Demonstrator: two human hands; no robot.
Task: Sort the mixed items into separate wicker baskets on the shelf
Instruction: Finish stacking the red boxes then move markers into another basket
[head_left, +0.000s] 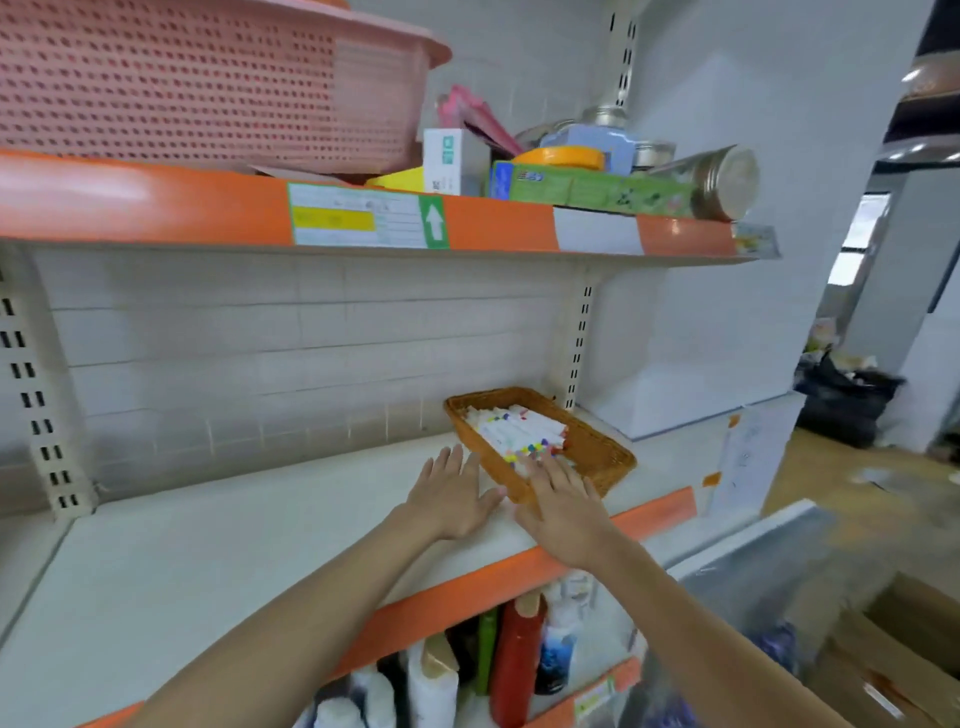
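A brown wicker basket (597, 447) sits on the white middle shelf (208, 561), toward its right end. It holds several white markers with coloured caps (514, 434) lying side by side. My left hand (452, 493) lies flat with straight fingers on the shelf, against the basket's near-left side. My right hand (563, 501) reaches over the basket's near rim, fingers straight, fingertips at the marker caps. Neither hand holds anything.
A pink perforated plastic basket (197, 83) fills the upper shelf's left; boxes, a green pack (587, 189) and a metal jar (722, 182) crowd its right. Bottles (519, 660) stand on the shelf below. Cardboard boxes (904, 660) sit on the floor at right.
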